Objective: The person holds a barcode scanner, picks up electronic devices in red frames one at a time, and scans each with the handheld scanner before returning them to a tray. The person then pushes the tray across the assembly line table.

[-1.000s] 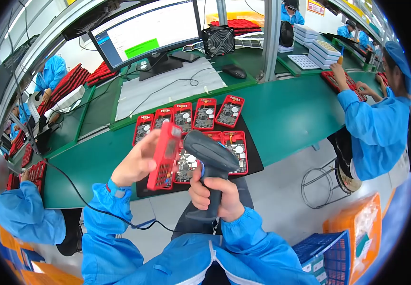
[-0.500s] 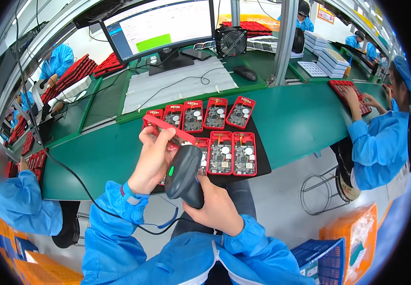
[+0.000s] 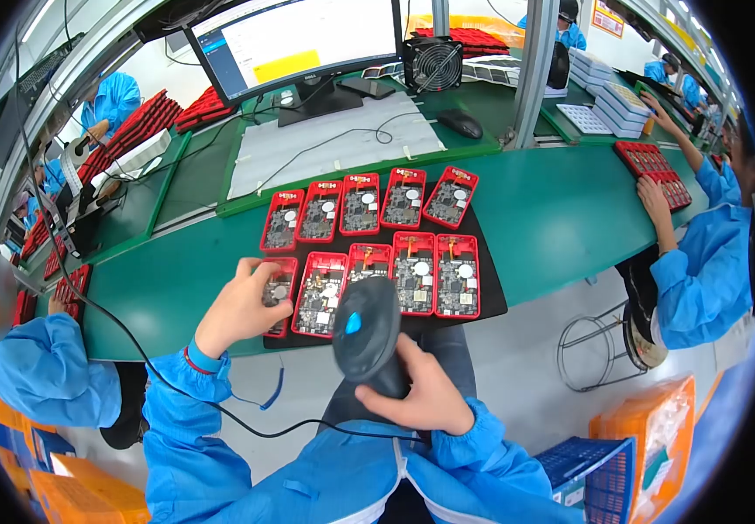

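Note:
My left hand (image 3: 239, 307) has its fingers and thumb curled over a red case (image 3: 280, 288) at the left end of the front row, partly covering it. A circuit board sits inside that case. In my right hand (image 3: 421, 384) is a black barcode scanner (image 3: 367, 327) with a blue light on its top, held above the near edge of the table. Beside my left hand lies another red case (image 3: 320, 293), and the scanner hides part of a third case (image 3: 369, 257). Several more open cases with boards lie in two rows on a black mat (image 3: 488, 271).
A monitor (image 3: 299, 39) showing a yellow bar stands behind the green table (image 3: 561, 210). A mouse (image 3: 459, 123) and a fan (image 3: 432, 64) are to its right. The scanner's cable (image 3: 168, 382) crosses my left sleeve. Co-workers sit at both sides; crates (image 3: 644, 445) stand low right.
My left hand has lowered from the scanner to the front row's left end. The scanner has moved right, its light turning from green to blue. The screen's green bar is now yellow.

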{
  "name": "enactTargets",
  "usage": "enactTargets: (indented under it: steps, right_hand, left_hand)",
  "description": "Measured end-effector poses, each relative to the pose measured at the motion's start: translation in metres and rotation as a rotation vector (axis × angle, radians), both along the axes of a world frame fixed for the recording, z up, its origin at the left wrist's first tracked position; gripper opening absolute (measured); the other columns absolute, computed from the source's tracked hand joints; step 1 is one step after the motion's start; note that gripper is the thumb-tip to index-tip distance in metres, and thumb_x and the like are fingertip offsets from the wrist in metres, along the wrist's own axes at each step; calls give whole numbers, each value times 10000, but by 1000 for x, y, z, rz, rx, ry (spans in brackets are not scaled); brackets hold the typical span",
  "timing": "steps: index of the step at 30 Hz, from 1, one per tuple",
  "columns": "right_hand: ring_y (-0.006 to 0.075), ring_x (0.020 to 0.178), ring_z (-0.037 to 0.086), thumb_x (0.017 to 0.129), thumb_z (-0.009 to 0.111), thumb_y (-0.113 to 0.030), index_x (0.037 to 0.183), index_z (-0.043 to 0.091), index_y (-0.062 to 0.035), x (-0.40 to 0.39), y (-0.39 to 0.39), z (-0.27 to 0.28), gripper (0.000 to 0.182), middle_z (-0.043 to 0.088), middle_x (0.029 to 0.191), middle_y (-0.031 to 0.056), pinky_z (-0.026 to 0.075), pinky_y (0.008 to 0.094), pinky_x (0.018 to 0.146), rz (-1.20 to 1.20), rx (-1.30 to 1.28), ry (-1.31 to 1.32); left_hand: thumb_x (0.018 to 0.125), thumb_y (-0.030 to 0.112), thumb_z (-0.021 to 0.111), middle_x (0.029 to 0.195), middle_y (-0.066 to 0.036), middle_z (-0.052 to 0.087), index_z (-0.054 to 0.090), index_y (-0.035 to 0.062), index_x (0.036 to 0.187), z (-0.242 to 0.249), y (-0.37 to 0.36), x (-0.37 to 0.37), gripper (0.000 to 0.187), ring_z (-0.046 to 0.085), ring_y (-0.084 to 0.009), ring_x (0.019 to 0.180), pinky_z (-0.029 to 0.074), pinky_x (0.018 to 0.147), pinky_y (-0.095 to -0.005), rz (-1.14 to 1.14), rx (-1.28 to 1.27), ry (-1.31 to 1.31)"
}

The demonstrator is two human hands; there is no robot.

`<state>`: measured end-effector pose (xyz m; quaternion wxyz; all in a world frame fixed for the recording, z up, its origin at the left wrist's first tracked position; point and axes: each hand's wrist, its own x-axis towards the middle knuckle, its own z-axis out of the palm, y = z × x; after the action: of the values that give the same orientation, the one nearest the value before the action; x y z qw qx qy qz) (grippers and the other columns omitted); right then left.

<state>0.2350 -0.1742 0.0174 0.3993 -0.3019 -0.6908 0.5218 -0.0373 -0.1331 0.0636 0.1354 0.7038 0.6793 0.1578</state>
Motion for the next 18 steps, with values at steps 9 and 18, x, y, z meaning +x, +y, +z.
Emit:
enactTargets:
  steps: [9,18]
  right_hand:
    - [201,901,628,758,732,-136,1173,481,14,9,5,4,507,636,993,150,489,320,783,-109,-104,90]
    - [142,848,585,791,714,-116,1155,505,-5,22,2,0,434,589,942,78,476,286,757,-69,-219,241]
  left_hand:
    - [634,467,802,1276,-246,418,407,-6,1331,-14,7,31,930,364,-413,1234,245,1049,-564,-325,165,162]
    - [625,193,762,1154,-232,519,387,19,1303,-14,25,53,794,515,-418,1085,449,889,-449,-154,259,-51]
